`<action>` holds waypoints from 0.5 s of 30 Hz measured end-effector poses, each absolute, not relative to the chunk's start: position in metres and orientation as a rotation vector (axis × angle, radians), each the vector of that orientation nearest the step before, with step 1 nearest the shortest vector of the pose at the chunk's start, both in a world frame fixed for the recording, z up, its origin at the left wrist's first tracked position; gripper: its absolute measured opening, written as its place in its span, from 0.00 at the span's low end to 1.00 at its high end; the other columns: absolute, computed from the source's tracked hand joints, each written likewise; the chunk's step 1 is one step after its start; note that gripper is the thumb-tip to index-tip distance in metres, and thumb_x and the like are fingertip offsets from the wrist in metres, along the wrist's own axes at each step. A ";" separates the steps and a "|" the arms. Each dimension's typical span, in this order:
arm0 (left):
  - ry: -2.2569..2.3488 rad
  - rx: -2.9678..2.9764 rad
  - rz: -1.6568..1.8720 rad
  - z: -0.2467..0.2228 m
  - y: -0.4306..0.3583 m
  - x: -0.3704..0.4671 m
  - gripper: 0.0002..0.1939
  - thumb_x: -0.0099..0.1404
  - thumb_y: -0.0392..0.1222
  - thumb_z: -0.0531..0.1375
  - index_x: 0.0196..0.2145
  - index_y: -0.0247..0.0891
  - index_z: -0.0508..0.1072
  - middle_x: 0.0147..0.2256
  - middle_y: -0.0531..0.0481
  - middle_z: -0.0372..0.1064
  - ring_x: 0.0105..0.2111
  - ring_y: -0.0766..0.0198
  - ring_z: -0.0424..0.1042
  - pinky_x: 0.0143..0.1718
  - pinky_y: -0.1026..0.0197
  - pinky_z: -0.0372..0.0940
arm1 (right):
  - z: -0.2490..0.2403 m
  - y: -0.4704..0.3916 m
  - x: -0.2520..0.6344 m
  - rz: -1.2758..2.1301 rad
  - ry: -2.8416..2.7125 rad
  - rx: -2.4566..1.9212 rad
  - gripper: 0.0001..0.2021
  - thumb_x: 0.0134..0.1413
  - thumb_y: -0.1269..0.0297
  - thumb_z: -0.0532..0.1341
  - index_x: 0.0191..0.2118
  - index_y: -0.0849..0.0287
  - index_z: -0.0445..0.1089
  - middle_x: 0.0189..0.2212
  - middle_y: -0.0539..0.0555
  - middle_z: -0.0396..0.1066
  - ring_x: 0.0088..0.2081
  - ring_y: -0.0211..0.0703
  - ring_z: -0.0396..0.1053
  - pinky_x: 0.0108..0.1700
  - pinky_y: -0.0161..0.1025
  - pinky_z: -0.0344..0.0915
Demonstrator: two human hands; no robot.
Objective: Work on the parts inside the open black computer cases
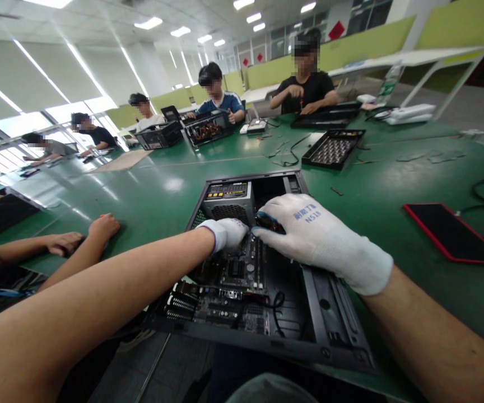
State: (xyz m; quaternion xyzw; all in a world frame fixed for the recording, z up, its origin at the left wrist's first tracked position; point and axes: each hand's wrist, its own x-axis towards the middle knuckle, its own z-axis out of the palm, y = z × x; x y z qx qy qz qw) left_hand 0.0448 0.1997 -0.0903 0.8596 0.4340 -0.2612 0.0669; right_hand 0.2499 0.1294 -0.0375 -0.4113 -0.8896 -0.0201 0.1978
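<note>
An open black computer case (338, 313) lies on its side in front of me. Inside it are a motherboard (242, 266) and, at the far left corner, a grey power supply (229, 204). My left hand (230, 234), in a white glove, reaches in just below the power supply. Its fingers are curled over the board's far edge, and whatever they pinch is hidden. My right hand (305, 226), gloved in white with blue-grey fingertips, bends its fingers around dark cables (273, 224) beside the power supply. A loose black cable (278, 302) lies in the near part of the case.
A red-edged black tablet-like panel (456, 232) lies at right on the green table (153, 196). Beyond the case sits a black tray of small parts (332, 150). Several people work across the table; another person's hands (103, 226) rest close at left.
</note>
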 end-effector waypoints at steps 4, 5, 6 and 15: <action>1.294 2.583 -0.847 -0.087 0.197 0.048 0.18 0.57 0.41 0.70 0.45 0.36 0.82 0.48 0.40 0.81 0.49 0.49 0.79 0.55 0.56 0.70 | -0.038 0.129 0.251 -0.057 -2.488 -1.134 0.23 0.68 0.47 0.60 0.53 0.63 0.76 0.48 0.62 0.78 0.51 0.56 0.74 0.55 0.48 0.64; 1.291 2.583 -0.861 -0.087 0.196 0.048 0.18 0.56 0.42 0.71 0.45 0.36 0.82 0.47 0.41 0.81 0.49 0.49 0.79 0.55 0.56 0.70 | -0.038 0.129 0.251 -0.060 -2.488 -1.135 0.23 0.67 0.47 0.60 0.52 0.62 0.77 0.48 0.62 0.78 0.51 0.56 0.74 0.55 0.49 0.64; 1.289 2.584 -0.873 -0.087 0.195 0.047 0.18 0.56 0.42 0.71 0.45 0.36 0.81 0.47 0.41 0.81 0.49 0.49 0.79 0.55 0.56 0.70 | -0.038 0.129 0.251 -0.063 -2.487 -1.138 0.23 0.67 0.47 0.60 0.52 0.62 0.77 0.47 0.62 0.78 0.51 0.56 0.74 0.55 0.49 0.65; 1.354 2.563 -0.810 -0.079 0.192 0.046 0.33 0.52 0.50 0.72 0.54 0.37 0.75 0.53 0.39 0.77 0.54 0.45 0.77 0.56 0.55 0.71 | -0.042 0.131 0.252 -0.062 -2.419 -1.060 0.23 0.68 0.48 0.59 0.52 0.64 0.76 0.50 0.64 0.77 0.52 0.59 0.73 0.57 0.54 0.67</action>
